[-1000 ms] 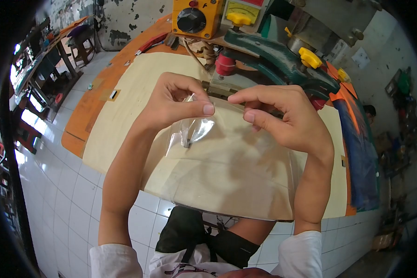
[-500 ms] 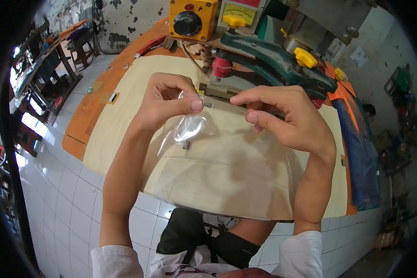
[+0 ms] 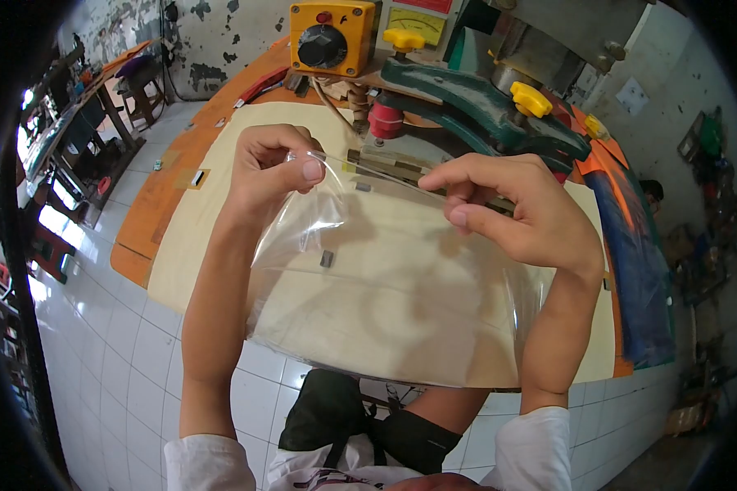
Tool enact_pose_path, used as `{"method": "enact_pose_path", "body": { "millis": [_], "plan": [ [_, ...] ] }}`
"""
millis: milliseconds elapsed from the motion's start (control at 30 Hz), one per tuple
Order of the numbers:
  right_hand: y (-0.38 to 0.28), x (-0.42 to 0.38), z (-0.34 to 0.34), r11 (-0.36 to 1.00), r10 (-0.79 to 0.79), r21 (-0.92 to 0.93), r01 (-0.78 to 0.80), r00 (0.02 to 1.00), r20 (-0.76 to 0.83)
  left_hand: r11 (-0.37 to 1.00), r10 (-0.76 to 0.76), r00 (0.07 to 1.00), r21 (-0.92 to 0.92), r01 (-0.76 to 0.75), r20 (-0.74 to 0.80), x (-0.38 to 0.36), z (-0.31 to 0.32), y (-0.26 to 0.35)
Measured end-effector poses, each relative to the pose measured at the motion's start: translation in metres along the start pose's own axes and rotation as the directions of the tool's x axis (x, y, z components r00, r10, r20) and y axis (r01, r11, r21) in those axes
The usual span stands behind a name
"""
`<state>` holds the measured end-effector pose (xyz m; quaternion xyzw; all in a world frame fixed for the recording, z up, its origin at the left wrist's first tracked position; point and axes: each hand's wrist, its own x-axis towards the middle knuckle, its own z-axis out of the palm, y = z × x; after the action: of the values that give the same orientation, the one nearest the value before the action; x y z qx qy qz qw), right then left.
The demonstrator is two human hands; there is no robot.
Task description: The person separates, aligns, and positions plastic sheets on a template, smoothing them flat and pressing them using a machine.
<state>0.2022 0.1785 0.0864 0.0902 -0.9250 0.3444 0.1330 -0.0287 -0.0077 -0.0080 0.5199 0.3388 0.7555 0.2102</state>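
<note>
A clear plastic sheet lies over the pale board and hangs past its front edge. Its far left part is raised, with the edge pinched between thumb and fingers of my left hand. My right hand is at the sheet's far edge on the right, its index finger and thumb apart. Whether that hand touches the film is hard to tell. Two small dark pieces show through the plastic, one near the far edge and the other closer to me.
Behind the hands stands a machine with a green arm, yellow knobs and a red cylinder. A yellow control box is at its left. Blue plastic hangs at the right. A person's head shows at far right.
My left hand has moved left, drawing the sheet's edge outward and straighter. My right hand has shifted slightly right, its fingers still apart. The view has moved a little.
</note>
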Motion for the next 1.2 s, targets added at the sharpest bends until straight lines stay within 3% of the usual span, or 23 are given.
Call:
{"method": "enact_pose_path", "body": {
  "millis": [500,867,1200],
  "plan": [
    [0.0,-0.009,-0.007,1.0,0.004,-0.017,-0.005,1.0,-0.006,0.996,0.084,0.996,0.004,-0.084,0.02,0.002,-0.011,0.001],
    [-0.004,-0.011,-0.01,0.992,0.124,-0.011,-0.125,0.99,-0.062,0.995,0.1,0.995,0.028,-0.101,0.027,0.002,-0.015,0.0],
    [0.0,-0.01,-0.01,0.996,0.083,-0.015,-0.084,0.995,-0.047,0.995,0.086,0.996,0.049,-0.087,0.024,0.002,-0.014,0.002]
  ]
}}
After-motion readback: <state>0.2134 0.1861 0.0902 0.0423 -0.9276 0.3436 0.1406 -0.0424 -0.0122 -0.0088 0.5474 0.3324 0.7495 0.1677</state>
